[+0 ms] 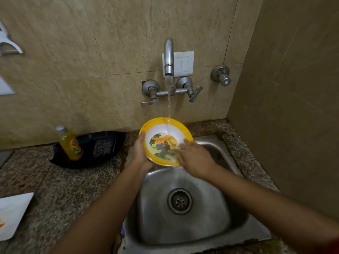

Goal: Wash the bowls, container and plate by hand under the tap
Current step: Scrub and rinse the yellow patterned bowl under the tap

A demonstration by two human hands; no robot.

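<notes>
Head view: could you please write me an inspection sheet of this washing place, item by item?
Surface: speckled granite counter around a steel sink.
Job's things: round yellow-rimmed plastic bowl with a cartoon animal picture, tilted under the running water of the curved metal tap.
Clutter: yellow bottle with grey cap at the edge of a black tray holding a dark scrub pad; flat white item cut off at the left edge.
Hands: left hand grips the bowl's rim; right hand lies with straight fingers on its inside, blurred.
Cables: nothing seen.
Surroundings: beige tiled walls, white switch plate behind the tap, round wall valve.
</notes>
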